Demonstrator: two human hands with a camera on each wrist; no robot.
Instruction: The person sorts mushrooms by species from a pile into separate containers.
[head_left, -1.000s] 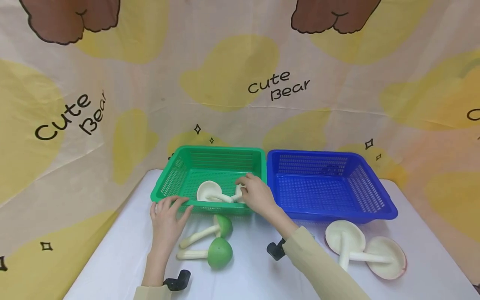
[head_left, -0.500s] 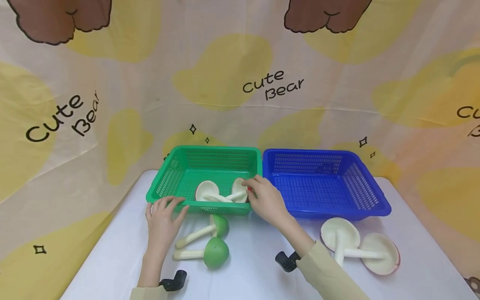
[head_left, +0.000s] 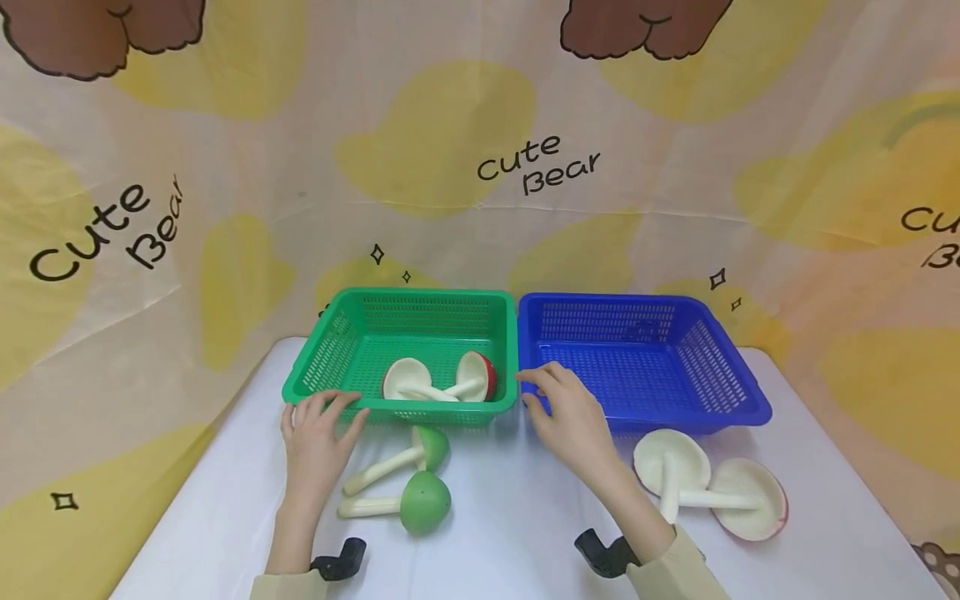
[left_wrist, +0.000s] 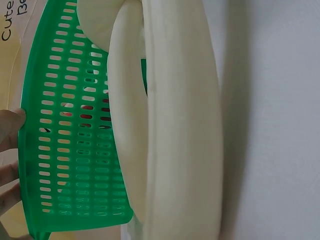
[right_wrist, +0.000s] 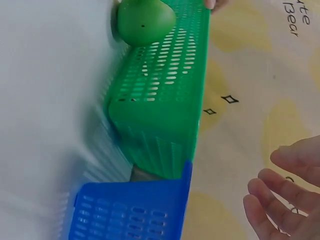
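Note:
My left hand (head_left: 317, 437) rests its fingertips on the near left rim of a green plastic basket (head_left: 420, 322); in the left wrist view, its fingers (left_wrist: 10, 131) touch that rim. Inside the basket lie two toy mushrooms, a left one (head_left: 407, 377) and a red-capped right one (head_left: 474, 379), white undersides showing. My right hand (head_left: 573, 417) hovers over the near left corner of a blue basket (head_left: 615, 367), holding nothing, its fingers (right_wrist: 280, 197) loosely bent and apart. Two green-capped toy mushrooms, one (head_left: 425, 502) nearer and one (head_left: 431, 448) behind it, lie before the green basket.
Two more mushrooms with pale undersides, one (head_left: 671, 461) beside the other (head_left: 750, 500), lie crossed on the white tabletop (head_left: 517, 533), right of my right arm. Both baskets stand side by side against a patterned cloth backdrop (head_left: 420, 183).
My right hand has let go of the red-capped mushroom in the green basket and drawn back to the right, over the blue basket's edge. My left hand stays on the rim.

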